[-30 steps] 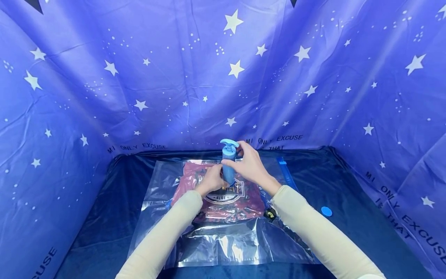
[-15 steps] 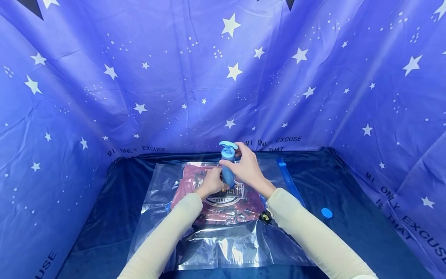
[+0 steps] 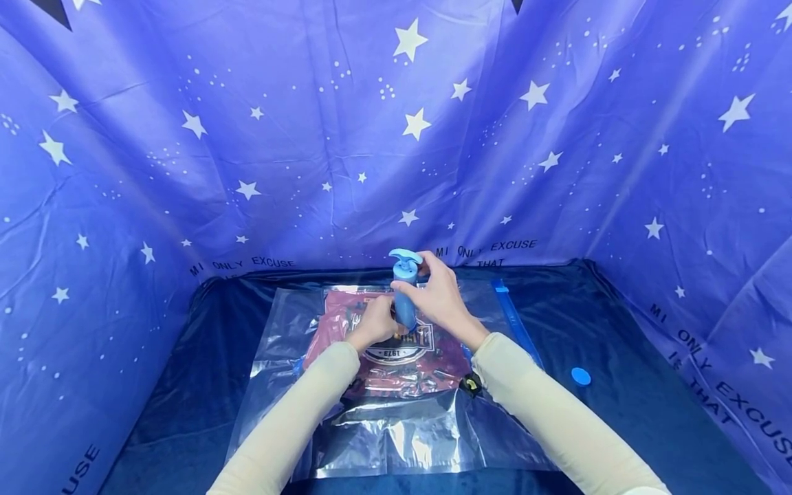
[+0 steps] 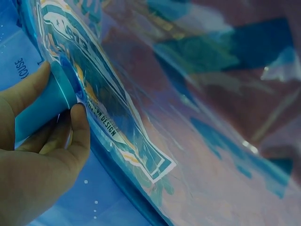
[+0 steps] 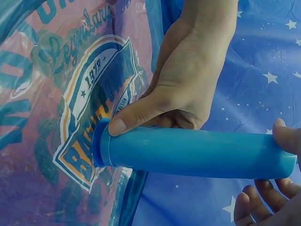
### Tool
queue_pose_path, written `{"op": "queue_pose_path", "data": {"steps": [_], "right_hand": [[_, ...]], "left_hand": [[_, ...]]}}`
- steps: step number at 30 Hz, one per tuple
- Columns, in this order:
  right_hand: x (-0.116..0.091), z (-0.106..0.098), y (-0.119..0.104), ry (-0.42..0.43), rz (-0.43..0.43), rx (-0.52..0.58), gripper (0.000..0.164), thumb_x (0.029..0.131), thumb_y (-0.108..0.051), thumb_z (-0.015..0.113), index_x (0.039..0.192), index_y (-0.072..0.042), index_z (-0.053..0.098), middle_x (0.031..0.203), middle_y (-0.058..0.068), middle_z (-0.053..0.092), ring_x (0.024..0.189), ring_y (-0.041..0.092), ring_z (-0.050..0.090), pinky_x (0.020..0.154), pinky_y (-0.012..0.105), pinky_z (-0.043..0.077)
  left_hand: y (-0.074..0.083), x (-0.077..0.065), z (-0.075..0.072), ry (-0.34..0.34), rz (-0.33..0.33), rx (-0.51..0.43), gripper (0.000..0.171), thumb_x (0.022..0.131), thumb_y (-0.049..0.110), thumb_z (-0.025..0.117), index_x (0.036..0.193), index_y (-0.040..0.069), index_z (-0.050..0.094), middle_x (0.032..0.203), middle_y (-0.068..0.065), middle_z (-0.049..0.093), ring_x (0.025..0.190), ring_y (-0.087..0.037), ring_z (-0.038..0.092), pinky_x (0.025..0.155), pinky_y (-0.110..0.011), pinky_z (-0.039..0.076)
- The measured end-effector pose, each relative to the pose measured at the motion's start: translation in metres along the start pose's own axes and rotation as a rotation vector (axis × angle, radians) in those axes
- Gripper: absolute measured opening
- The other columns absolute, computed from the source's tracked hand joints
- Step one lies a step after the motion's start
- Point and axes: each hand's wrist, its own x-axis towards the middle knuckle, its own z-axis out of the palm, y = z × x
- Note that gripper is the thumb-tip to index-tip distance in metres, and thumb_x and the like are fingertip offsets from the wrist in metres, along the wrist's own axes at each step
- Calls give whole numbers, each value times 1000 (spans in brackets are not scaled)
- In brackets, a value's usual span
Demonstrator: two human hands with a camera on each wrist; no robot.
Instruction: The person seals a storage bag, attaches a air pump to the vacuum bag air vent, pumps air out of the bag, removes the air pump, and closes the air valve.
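A blue hand pump [image 3: 405,299] stands nearly upright on a clear plastic vacuum bag [image 3: 396,436]. Inside the bag lies a reddish printed garment [image 3: 334,320] with a badge-like logo. Low on the barrel, my left hand [image 3: 374,320] grips the pump; the left wrist view shows thumb and fingers around its flared base [image 4: 63,84], against the bag. Higher up, my right hand [image 3: 441,295] holds the barrel, just under the T-shaped handle [image 3: 405,257], which sits close to the barrel top. The right wrist view shows only part of that hand at its edge.
A round blue disc [image 3: 581,377] lies on the dark blue cloth [image 3: 619,419] to the right. Along the bag's right side runs a blue strip [image 3: 513,320]. A small black object [image 3: 471,384] is by the right sleeve. Starry blue curtains [image 3: 396,137] enclose three sides.
My right forearm has shifted slightly left since the first frame. Both hands keep their hold on the pump, and its handle stays low.
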Motion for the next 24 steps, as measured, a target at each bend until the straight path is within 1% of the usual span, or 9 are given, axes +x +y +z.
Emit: {"op": "queue_pose_path", "data": {"steps": [7, 13, 16, 20, 24], "right_hand": [[0, 0, -1, 7, -2, 12, 56, 91, -30, 86, 136, -10, 60, 107, 8, 64, 100, 27, 60, 77, 42, 50], [0, 0, 0, 0, -7, 15, 55, 91, -27, 87, 135, -9, 60, 105, 10, 64, 97, 30, 61, 73, 41, 49], [1, -2, -1, -7, -14, 11, 55, 91, -27, 87, 135, -8, 60, 105, 10, 64, 96, 31, 61, 72, 41, 49], [2, -3, -1, -15, -21, 14, 55, 91, -26, 87, 135, -7, 60, 105, 11, 64, 95, 36, 62, 68, 41, 49], [1, -3, 1, -17, -26, 23, 54, 91, -26, 87, 135, -8, 60, 105, 12, 64, 95, 39, 62, 66, 41, 49]], "left_hand": [[0, 0, 0, 8, 18, -6, 29, 75, -1, 93, 97, -1, 74, 76, -4, 72, 69, -15, 68, 77, -34, 57], [-1, -1, 1, 11, 17, 0, 32, 74, 0, 93, 100, -1, 74, 78, -5, 73, 70, -14, 67, 76, -34, 57], [-2, 0, 1, 17, 26, 4, 33, 74, 0, 94, 102, -1, 75, 80, -6, 74, 71, -15, 69, 79, -35, 57], [-3, 0, 1, 18, 44, 6, 34, 74, 0, 93, 103, -2, 75, 83, -9, 75, 74, -17, 70, 84, -37, 57], [-3, -1, 1, 10, 44, -6, 34, 75, -1, 93, 103, -4, 74, 84, -11, 75, 74, -19, 71, 82, -36, 58]]}}
